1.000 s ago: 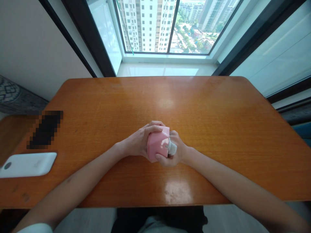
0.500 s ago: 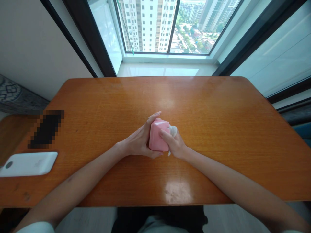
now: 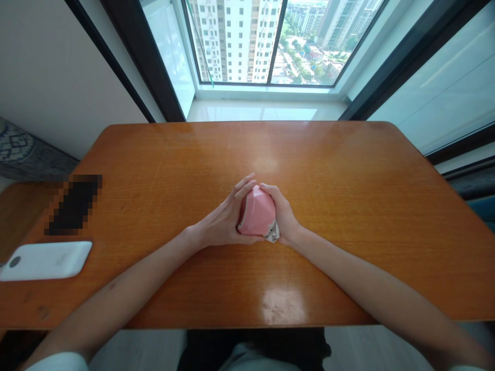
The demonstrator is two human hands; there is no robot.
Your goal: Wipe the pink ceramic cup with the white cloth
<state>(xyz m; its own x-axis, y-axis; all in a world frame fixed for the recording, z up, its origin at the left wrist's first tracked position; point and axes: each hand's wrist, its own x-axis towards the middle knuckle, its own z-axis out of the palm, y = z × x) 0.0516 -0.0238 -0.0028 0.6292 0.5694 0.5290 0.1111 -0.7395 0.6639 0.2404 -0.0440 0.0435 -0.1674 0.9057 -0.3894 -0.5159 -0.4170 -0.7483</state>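
- Pink faceted block (image 3: 257, 212) is held between both hands, around mid-table (image 3: 348, 196); contact with the surface can't be confirmed.
- Left hand (image 3: 223, 220): half-curled, block's left side cradled, fingers along the far side, thumb along the near side.
- Right hand (image 3: 284, 214): curled round the block's right side; crumpled whitish piece (image 3: 273, 233), probably cloth, is partly covered by it.
- Judged light and stiff; glossy faces may slip, so best gripped across opposite sides.
- No lettering readable on block; faint mark on white device (image 3: 50, 261) is illegible.
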